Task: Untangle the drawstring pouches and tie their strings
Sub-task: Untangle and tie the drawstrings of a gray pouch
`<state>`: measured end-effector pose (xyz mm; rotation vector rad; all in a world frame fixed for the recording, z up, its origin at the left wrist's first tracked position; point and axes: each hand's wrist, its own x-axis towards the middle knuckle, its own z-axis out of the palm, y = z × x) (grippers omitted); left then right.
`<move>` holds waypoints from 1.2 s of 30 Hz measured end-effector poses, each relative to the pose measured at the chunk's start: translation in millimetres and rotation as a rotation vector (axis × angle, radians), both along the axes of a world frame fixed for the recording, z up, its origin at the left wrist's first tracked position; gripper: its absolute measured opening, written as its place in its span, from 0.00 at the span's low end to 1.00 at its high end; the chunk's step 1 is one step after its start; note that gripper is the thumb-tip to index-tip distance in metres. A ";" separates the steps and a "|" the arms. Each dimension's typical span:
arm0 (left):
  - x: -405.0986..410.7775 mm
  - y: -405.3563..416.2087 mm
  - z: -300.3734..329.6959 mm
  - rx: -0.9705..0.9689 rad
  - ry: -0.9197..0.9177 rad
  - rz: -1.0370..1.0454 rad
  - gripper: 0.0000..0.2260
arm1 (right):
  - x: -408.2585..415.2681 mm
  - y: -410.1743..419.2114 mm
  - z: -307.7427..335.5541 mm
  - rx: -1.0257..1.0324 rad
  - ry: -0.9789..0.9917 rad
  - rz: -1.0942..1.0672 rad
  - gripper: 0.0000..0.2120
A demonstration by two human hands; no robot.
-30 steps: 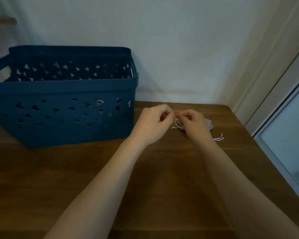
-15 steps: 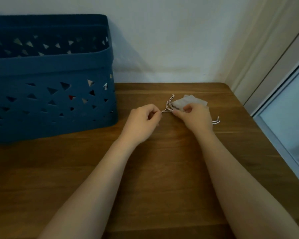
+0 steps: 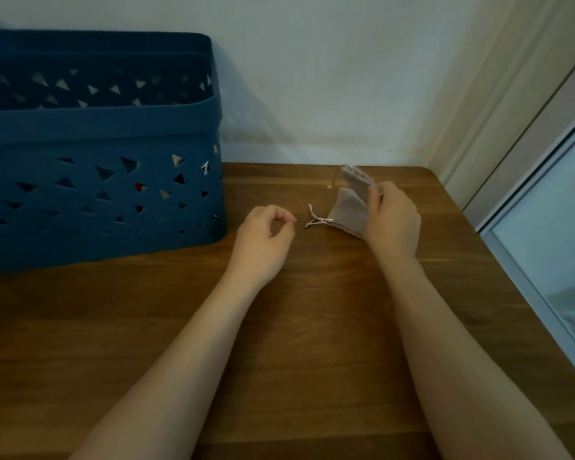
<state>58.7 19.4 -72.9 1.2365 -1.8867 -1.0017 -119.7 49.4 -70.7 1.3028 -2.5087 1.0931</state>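
Resting low on the wooden table (image 3: 279, 343), both bare forearms reach forward. Left hand (image 3: 263, 240) sits on the wood, fingers loosely curled with thumb and forefinger nearly meeting, nothing in them. Just past its fingertips, apart from them, lie the knotted drawstring ends (image 3: 316, 220). Those run into the greyish-tan pouch (image 3: 347, 212), lying flat beside the right hand (image 3: 392, 220). Right-hand fingers pinch a second pouch (image 3: 357, 180), lifted and tilted up above the first; its cord (image 3: 333, 180) dangles off the far side. Well left of the grip, a blue basket (image 3: 97, 134) with triangle cutouts stands against the wall (image 3: 312, 78).
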 end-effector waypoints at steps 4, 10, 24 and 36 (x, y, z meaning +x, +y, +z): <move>4.6 4.5 8.3 -0.083 0.149 0.027 0.17 | 12.3 8.0 16.4 -0.248 0.005 0.188 0.12; 12.8 1.7 17.3 -0.037 0.287 -0.177 0.25 | 44.3 12.2 25.6 -0.101 -0.373 0.690 0.08; 35.6 -9.5 -7.6 -0.168 -0.111 0.002 0.14 | 43.6 -2.8 21.8 0.435 0.100 0.541 0.11; 40.4 -2.3 9.4 0.277 0.503 0.079 0.16 | 47.5 1.1 17.9 -0.670 -1.724 0.561 0.26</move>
